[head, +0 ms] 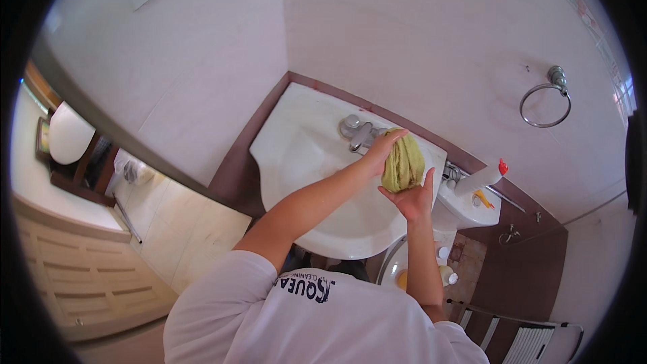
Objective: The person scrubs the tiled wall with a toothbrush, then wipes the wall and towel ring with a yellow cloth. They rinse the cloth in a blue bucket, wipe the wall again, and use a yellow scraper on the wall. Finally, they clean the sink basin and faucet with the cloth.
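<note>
A folded yellow-green cloth (403, 164) is held between my two hands, above the right side of a white washbasin (298, 177). My left hand (382, 154) grips its left side, with fingers over the upper end. Under the lower end, my right hand (412, 202) cups the cloth, palm up and thumb spread away to the right. Just left of the cloth stands a chrome basin tap (361, 134). Whether water runs from the spout I cannot tell.
Right of the basin, a toilet cistern (488, 217) carries a white bottle with a red cap (477, 180) and a yellow item (483, 199). Below are the toilet (391, 268) and bottles (448, 275). A towel ring (545, 106) hangs on the wall; a folding rack (530, 338) stands lower right.
</note>
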Motion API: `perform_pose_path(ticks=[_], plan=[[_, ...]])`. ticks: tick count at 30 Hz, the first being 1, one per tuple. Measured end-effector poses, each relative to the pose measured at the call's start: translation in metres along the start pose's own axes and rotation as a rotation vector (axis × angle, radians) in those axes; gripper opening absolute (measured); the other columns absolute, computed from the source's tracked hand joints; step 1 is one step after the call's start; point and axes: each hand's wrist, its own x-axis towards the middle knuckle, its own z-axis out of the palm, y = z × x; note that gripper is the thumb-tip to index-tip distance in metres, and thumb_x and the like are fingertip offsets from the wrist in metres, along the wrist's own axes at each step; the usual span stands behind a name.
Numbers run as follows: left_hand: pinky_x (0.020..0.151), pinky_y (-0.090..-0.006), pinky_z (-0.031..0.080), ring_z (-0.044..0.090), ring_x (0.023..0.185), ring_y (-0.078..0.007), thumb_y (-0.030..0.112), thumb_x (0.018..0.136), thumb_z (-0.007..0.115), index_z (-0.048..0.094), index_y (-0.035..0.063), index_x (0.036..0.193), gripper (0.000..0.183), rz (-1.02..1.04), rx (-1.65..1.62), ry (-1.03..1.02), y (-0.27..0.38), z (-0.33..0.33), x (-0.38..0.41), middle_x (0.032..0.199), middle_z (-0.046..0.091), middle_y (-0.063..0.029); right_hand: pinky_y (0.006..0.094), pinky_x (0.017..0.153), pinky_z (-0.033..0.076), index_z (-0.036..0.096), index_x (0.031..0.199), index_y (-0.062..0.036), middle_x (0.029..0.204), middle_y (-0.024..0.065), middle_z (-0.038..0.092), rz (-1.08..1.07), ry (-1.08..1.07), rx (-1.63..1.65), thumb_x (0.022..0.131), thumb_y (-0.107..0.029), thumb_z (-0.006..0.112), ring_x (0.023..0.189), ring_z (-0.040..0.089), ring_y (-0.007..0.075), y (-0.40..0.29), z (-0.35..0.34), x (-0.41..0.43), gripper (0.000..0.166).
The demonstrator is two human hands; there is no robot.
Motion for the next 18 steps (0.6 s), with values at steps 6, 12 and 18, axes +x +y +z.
perform_pose_path(ticks=[6,12,18], plan=[[0.074,-0.0353,0.048,0.055,0.087,-0.0193,0.022,0.078,0.059,0.047,0.0029,0.104,0.035,0.270,0.349,0.127,0.056,0.038,0.061,0.095,0.054,-0.0093,0.0371,0.089,0.040,0.045,0.114,-0.0048,0.112,0.0092,0.051,-0.384,-0.079,-0.165,0.085,-0.039,0.043,0.103,0.051,0.0215,-0.057,0.017,0.104,0.045],[0.075,-0.0358,0.049,0.057,0.089,-0.0181,0.033,0.084,0.047,0.049,0.0078,0.103,0.031,0.045,0.229,0.092,0.108,0.020,0.094,0.098,0.056,-0.0069,0.0300,0.060,0.043,0.057,0.077,-0.0022,0.076,0.0063,0.056,-0.676,-0.034,-0.946,0.073,-0.017,0.055,0.070,0.054,0.0155,-0.103,0.085,0.166,0.016],[0.075,-0.0391,0.051,0.057,0.090,-0.0216,0.032,0.084,0.047,0.049,0.0075,0.104,0.032,-0.238,0.408,0.024,0.150,0.021,0.107,0.101,0.056,-0.0081,0.0344,0.059,0.043,0.059,0.076,-0.0046,0.076,0.0101,0.057,-0.888,-0.150,-1.562,0.065,-0.023,0.057,0.066,0.055,0.0263,-0.104,0.129,0.176,0.021]])
